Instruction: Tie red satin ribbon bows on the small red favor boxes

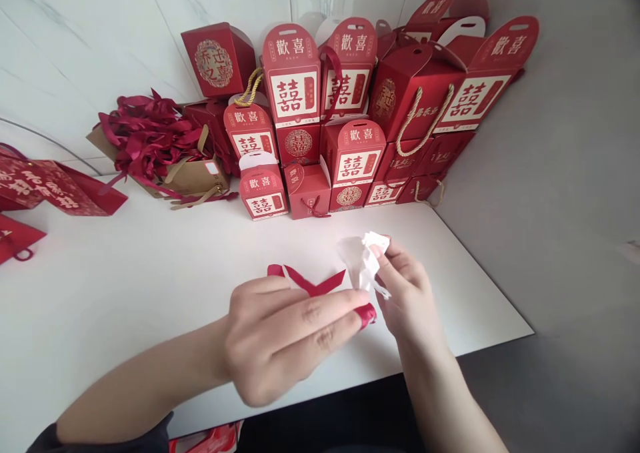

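Note:
My right hand (407,283) pinches a crumpled white piece (371,256), thin like paper or tissue, between thumb and fingers. My left hand (290,333) reaches in from the left, closed on a dark red ribbon (310,283). The ribbon's two tails stick out above the knuckles, and a bunched red bit shows below the fingertips. The left index fingertip touches the lower edge of the white piece, or lies just in front of it. Both hands are held above the white table (200,266). The left thumb is hidden.
Behind my hands, red gift boxes (291,79) with handles are stacked against the wall. A brown open carton (185,176) overflows with dark red ribbons (150,133) at the back left. Red paper bags (65,186) lie at the far left. A grey wall (565,173) bounds the right side.

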`<state>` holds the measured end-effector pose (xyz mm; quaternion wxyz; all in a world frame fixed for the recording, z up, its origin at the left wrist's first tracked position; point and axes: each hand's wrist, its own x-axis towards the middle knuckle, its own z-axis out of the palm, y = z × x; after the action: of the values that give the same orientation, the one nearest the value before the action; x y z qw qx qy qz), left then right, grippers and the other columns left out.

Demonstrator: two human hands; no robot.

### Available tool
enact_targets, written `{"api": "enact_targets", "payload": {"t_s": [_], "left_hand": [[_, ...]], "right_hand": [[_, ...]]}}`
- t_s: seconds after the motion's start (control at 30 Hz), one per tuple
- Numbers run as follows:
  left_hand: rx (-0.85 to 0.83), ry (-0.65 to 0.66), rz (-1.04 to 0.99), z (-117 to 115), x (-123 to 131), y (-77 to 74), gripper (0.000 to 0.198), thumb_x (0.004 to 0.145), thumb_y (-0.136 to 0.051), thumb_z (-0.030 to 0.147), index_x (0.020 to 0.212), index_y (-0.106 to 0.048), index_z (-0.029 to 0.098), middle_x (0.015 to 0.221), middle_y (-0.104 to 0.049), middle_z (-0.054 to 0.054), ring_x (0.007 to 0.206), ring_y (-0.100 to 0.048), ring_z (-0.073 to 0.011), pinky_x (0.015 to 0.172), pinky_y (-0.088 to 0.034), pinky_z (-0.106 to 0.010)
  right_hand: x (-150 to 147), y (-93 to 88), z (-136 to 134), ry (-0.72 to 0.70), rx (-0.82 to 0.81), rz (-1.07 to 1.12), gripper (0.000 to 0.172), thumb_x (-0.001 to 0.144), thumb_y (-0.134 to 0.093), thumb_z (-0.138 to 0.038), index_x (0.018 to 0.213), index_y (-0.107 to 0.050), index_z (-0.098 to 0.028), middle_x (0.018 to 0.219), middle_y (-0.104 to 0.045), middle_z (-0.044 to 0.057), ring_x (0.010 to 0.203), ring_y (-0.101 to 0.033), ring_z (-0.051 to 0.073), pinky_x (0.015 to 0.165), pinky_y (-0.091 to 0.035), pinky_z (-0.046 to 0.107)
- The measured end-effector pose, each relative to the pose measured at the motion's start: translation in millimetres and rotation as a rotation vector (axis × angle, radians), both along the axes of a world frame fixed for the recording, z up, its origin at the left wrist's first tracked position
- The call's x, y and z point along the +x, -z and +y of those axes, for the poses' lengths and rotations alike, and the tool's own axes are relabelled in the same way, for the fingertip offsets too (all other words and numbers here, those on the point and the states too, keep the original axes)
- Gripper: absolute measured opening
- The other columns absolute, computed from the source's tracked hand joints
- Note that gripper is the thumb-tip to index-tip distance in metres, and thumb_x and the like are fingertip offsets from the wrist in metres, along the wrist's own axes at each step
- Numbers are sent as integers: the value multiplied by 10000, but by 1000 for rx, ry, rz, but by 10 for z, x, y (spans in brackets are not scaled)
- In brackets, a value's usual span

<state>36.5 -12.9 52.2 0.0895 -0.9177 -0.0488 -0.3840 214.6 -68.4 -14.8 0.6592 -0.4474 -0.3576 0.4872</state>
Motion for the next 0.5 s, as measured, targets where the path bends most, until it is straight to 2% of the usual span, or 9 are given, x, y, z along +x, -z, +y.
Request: {"api": "enact_targets", "payload": {"t_s": [0.13, 0.3, 0.37, 0.5], "left_hand": [[-292, -3, -103, 16, 45, 5, 179, 862, -569, 96, 926, -710, 184, 943, -776, -6, 736, -728, -104, 636, -603, -195], [-503, 72, -189, 36, 105, 47, 185, 839, -596, 66, 919, -715, 183, 933, -776, -26, 806, -739, -134, 691, -626, -187], [-556, 85, -199, 23, 112, 38, 188, 843, -593, 62, 915, -715, 186, 929, -775, -32, 814, -740, -144, 683, -633, -200], [-616, 84, -188, 9, 115, 20, 184, 846, -593, 63, 883, -714, 197, 885, -775, -28, 790, -737, -148, 648, -634, -211]], "right_hand": [[107, 6, -36, -66, 17, 134, 171, 883, -627, -373, 885, -622, -202, 693, -534, -8, 564, -483, 114, 525, -434, 252], [114, -56, -133, -144, 56, 142, 145, 877, -620, -359, 889, -588, -218, 841, -605, 27, 662, -569, 152, 597, -510, 302], [105, -68, -139, -80, 79, 78, 117, 890, -606, -343, 924, -573, -236, 855, -617, 22, 683, -584, 156, 610, -515, 298], [44, -111, -135, 170, 168, -145, 58, 927, -561, -266, 966, -603, -256, 816, -599, 9, 689, -584, 146, 593, -493, 263]]}}
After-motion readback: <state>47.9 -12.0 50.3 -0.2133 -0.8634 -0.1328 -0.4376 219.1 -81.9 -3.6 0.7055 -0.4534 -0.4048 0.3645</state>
